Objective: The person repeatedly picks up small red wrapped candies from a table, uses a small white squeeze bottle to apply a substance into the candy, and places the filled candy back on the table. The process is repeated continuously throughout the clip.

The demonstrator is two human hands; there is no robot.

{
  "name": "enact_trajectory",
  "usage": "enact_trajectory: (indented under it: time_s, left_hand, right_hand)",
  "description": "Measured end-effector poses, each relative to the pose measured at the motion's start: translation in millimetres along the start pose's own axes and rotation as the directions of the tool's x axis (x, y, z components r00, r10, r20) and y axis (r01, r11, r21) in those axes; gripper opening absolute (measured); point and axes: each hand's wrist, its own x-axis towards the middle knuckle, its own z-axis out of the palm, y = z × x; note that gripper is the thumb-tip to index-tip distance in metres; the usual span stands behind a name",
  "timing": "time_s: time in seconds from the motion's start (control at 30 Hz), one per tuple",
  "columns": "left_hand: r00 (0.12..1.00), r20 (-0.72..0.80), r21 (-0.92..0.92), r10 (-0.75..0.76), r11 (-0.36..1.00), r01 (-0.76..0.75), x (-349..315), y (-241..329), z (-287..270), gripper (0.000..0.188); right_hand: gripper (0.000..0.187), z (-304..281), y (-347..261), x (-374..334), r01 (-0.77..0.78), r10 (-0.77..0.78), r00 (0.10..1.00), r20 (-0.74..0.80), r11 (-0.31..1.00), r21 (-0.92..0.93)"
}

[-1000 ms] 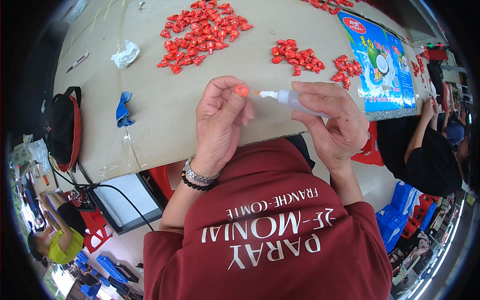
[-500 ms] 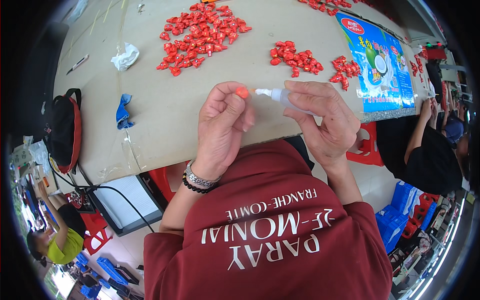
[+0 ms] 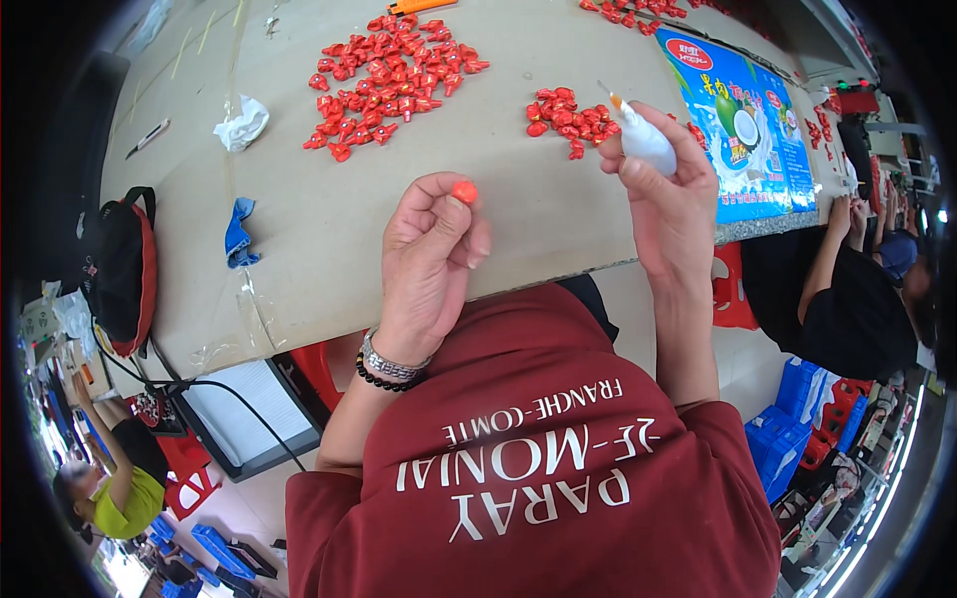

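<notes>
Between thumb and forefinger, my left hand pinches a small round red piece above the table's near side. My right hand is wrapped round a white squeeze bottle, whose orange-based thin needle tip points up and to the left. The bottle is apart from the red piece. Beyond my hands lie a large scatter of small shiny red parts and a smaller cluster of red parts. My right fingers partly hide more parts beside that cluster.
A blue printed sheet covers the table's right side. On the left are crumpled white tissue, a blue cloth scrap, a pen-like cutter and a black-red bag. An orange tool lies at the far edge. Others sit nearby.
My right hand has drawn the bottle right, away from the red piece, and turned its tip upward. My left hand keeps its pinch and has shifted slightly left.
</notes>
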Motion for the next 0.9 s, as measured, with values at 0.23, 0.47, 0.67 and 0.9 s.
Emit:
enact_trajectory:
  time_s: [0.23,0.47,0.67,0.9]
  left_hand:
    - [1.000,0.016,-0.008,-0.004,1.000,0.005,-2.7,0.9,-3.0,0.014]
    - [1.000,0.008,-0.015,0.004,1.000,-0.004,-5.7,2.5,-8.1,0.014]
    - [1.000,0.017,-0.032,0.015,0.999,-0.014,-7.8,4.8,-10.9,0.015]
    - [0.999,0.021,-0.044,0.048,0.998,-0.047,-10.0,7.4,-14.5,0.016]
  right_hand:
    - [0.031,8.0,9.7,30.3,-0.008,0.028,0.998,0.057,0.948,-0.317]
    - [0.012,13.0,26.0,49.9,0.517,-0.200,0.850,0.487,0.135,-0.846]
    - [0.011,23.4,32.8,45.6,0.514,-0.129,0.844,0.520,-0.076,-0.854]
    - [0.008,24.1,42.8,16.0,0.427,-0.198,0.897,0.396,0.147,-0.892]
